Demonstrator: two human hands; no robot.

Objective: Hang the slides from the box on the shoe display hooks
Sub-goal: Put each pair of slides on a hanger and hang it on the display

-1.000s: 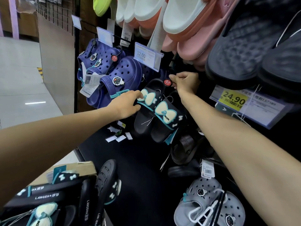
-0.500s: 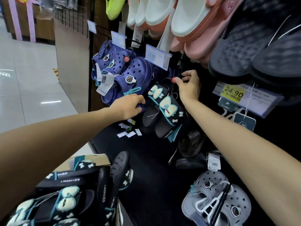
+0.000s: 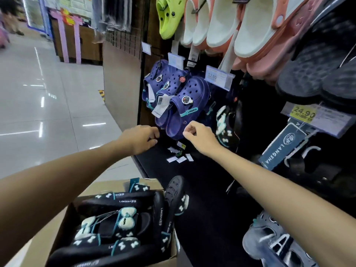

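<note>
Hovering both your empty hands in front of the shoe display, head view.

Your left hand (image 3: 141,138) is loosely curled and your right hand (image 3: 200,136) has its fingers pinched together; neither holds anything, both just below the hanging navy perforated clogs (image 3: 181,105). A black slide with cream bows (image 3: 227,126) hangs right of your right hand. More black bow slides (image 3: 119,222) lie in the brown cardboard box (image 3: 107,186) beneath your left forearm.
</note>
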